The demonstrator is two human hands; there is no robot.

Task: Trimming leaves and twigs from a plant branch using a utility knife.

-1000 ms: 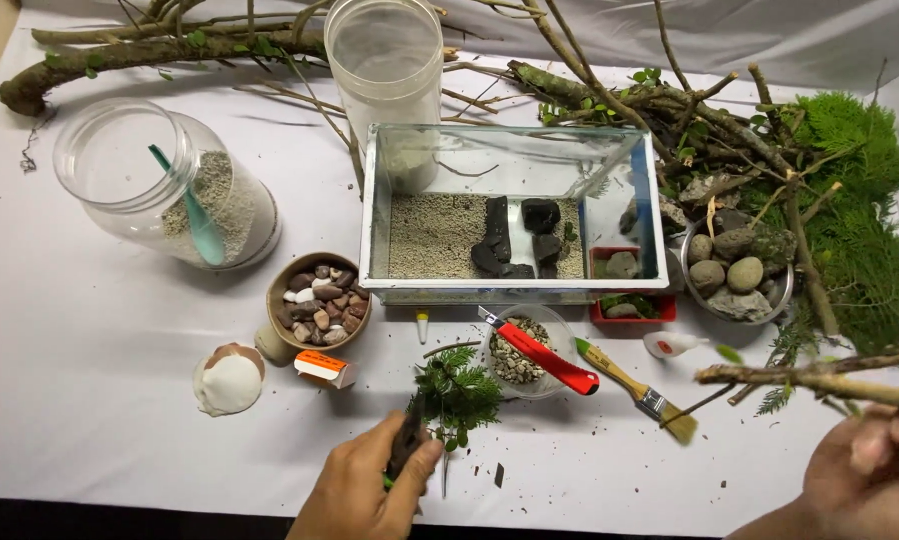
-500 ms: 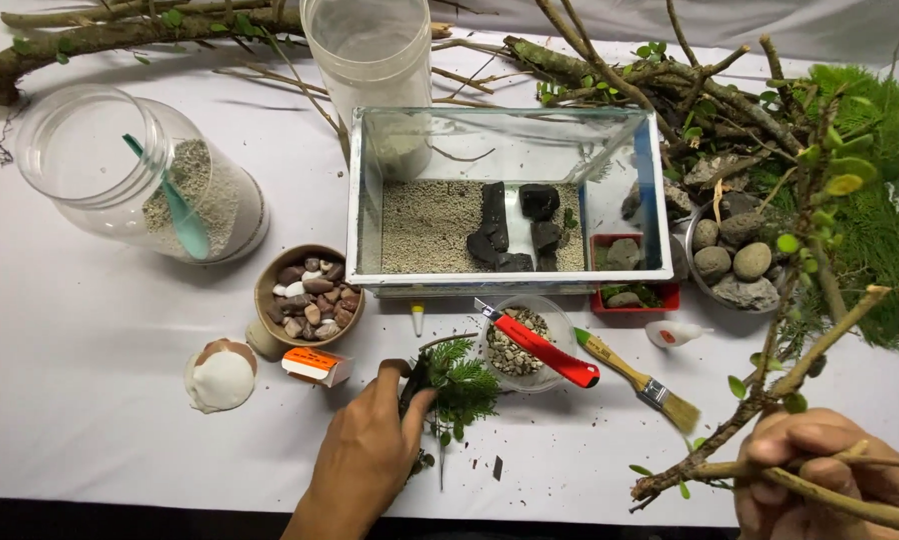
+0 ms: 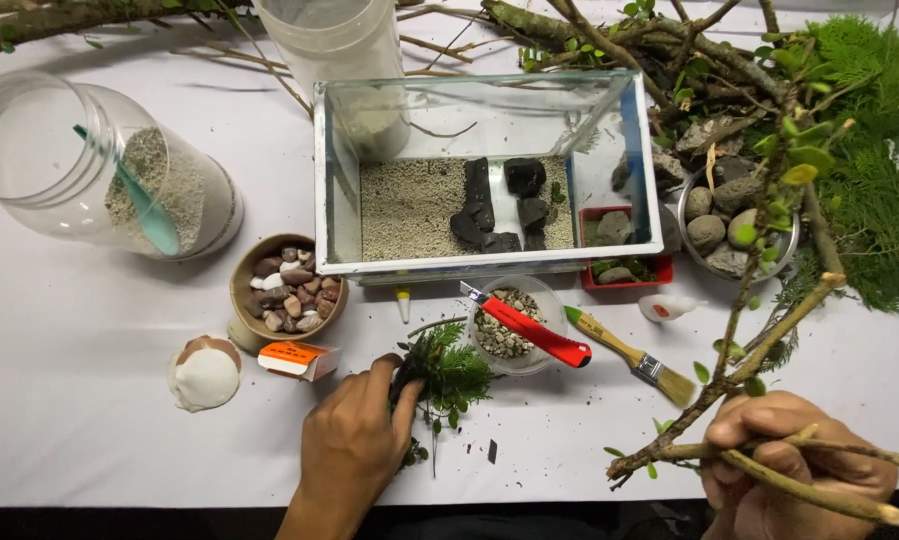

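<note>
Down low, right hand (image 3: 805, 470) clamped on a leafy branch (image 3: 760, 300), left hand (image 3: 355, 440) closed around a dark tool (image 3: 402, 372) beside the green sprig (image 3: 450, 372) just ahead

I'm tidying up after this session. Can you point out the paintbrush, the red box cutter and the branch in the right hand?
paintbrush (image 3: 630, 354): head view, on its wooden handle.
red box cutter (image 3: 540, 334): head view, mid-body.
branch (image 3: 770, 335): head view, on the forked stem above the right hand (image 3: 800, 470).
</note>
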